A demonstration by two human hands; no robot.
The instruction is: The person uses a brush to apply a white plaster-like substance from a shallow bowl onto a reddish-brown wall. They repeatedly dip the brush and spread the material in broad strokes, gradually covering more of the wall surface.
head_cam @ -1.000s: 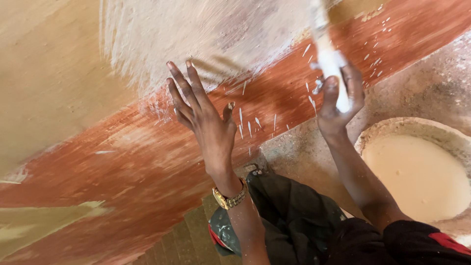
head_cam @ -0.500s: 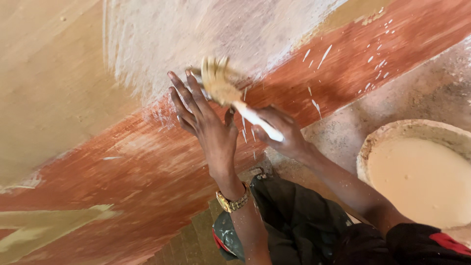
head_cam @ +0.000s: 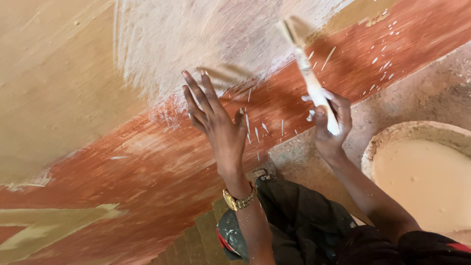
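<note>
My right hand [head_cam: 329, 128] grips the pale handle of a paintbrush [head_cam: 308, 73], whose bristles press on the wall at the edge of a whitish painted patch [head_cam: 206, 44]. My left hand [head_cam: 216, 122] lies flat against the wall, fingers spread, on the reddish-brown band [head_cam: 147, 172] just below the patch. A gold wristwatch [head_cam: 239, 200] sits on my left wrist. White paint splatters dot the red band around both hands.
A round basin of cream-coloured paint [head_cam: 422, 176] stands on the dirt floor at the right. The tan wall [head_cam: 49, 83] stretches to the left. My dark-clothed knees [head_cam: 304, 225] and a shoe [head_cam: 228, 240] are at the bottom.
The brush swung from upper right down to the left near my left hand, then back up to the right. My left hand stayed on the wall.
</note>
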